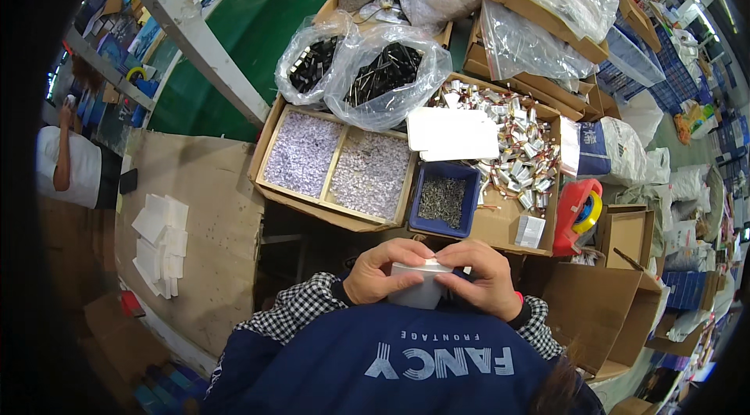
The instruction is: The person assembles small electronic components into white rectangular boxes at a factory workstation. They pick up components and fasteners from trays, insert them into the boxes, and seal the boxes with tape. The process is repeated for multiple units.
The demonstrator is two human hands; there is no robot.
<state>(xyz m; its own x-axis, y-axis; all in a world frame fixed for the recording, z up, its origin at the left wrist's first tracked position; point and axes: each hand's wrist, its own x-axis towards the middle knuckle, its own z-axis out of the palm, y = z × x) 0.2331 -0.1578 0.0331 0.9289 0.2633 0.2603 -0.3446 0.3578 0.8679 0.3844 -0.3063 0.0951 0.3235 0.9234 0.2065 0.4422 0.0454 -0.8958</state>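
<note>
Close against my body, both hands hold one pale grey-white plastic piece [416,291] with a lighter flat top edge. My left hand [381,270] grips its left side between thumb and fingers. From the other side, my right hand [483,277] pinches it, and the fingertips of both hands nearly meet over the top. The exact kind of piece cannot be made out. Just beyond the hands stands a dark blue bin [466,225] of small metal screws [441,200]. White flat panels [451,133] lie behind that bin.
A two-part wooden tray [334,167] holds tiny pale parts. Clear bags [387,75] contain black pieces. Small silvery wired parts [523,142] fill a carton beside a red tape dispenser [574,216]. White pieces [162,247] lie on cardboard at left; another person [72,157] stands beyond.
</note>
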